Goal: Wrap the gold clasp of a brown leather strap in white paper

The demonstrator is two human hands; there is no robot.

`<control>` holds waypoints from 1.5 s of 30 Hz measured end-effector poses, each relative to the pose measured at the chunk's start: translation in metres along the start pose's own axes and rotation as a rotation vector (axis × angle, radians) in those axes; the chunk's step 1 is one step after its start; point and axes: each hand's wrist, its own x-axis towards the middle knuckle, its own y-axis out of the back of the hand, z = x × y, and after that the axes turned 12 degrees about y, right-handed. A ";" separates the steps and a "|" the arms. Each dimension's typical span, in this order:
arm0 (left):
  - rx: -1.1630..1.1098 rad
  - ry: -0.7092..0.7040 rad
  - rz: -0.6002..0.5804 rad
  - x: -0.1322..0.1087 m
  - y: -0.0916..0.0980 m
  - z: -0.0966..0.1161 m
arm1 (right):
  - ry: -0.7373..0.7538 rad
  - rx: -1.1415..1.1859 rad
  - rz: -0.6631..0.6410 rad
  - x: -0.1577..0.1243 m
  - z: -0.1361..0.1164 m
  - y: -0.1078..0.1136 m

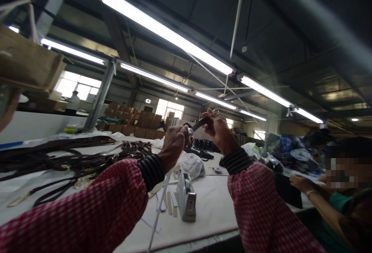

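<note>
Raised above the table, my left hand point(174, 140) and my right hand point(217, 129) hold a short dark strap point(199, 124) stretched between them. The left fingers are closed on its near end, where something pale or shiny shows at the fingertips. My right hand is closed round the other end, and a gold-coloured metal ring point(215, 111) sticks up over its fingers. A thin white cord point(158, 210) runs down below my left hand. Under my hands stands a grey tape dispenser point(186, 198), with pale flat strips point(171, 200) lying beside it.
Dark straps with metal hooks point(58, 160) are heaped on the white table point(212, 206) at the left. A plastic bag point(190, 164) lies behind the dispenser. At the right a co-worker's hand point(303, 183) touches a dark flat piece point(287, 191). Stacked cardboard boxes point(145, 123) stand far back.
</note>
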 end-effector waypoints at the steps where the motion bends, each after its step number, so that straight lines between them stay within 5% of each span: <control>1: -0.005 0.014 -0.006 0.001 -0.003 0.002 | 0.017 -0.036 -0.017 0.002 -0.001 0.000; 5: -0.045 0.053 -0.070 0.010 -0.012 0.016 | 0.072 -0.171 -0.194 0.006 -0.004 -0.006; 14: -0.187 0.173 -0.249 0.017 -0.012 0.024 | 0.040 0.018 -0.398 0.002 0.006 -0.010; 22: -0.262 0.278 -0.347 0.006 -0.003 0.013 | 0.016 0.015 -0.500 -0.015 0.020 -0.002; 27: -0.271 0.190 -0.386 -0.001 0.005 0.008 | -0.003 0.134 -0.475 -0.025 0.039 0.003; 30: -0.249 0.108 -0.322 -0.003 0.005 0.009 | -0.107 0.282 -0.467 -0.048 0.054 0.001; 35: -0.242 0.035 -0.045 0.001 0.009 0.003 | -0.249 0.309 -0.379 -0.116 0.075 -0.003; 38: -0.163 0.028 -0.038 -0.006 0.028 -0.011 | -0.263 0.167 -0.294 -0.140 0.075 0.015; 41: -0.042 0.166 -0.092 -0.021 0.055 -0.020 | -0.265 -0.025 -0.266 -0.146 0.068 0.048; 45: 0.180 0.397 -0.345 -0.044 0.077 -0.028 | -0.307 -0.250 -0.390 -0.155 0.049 0.077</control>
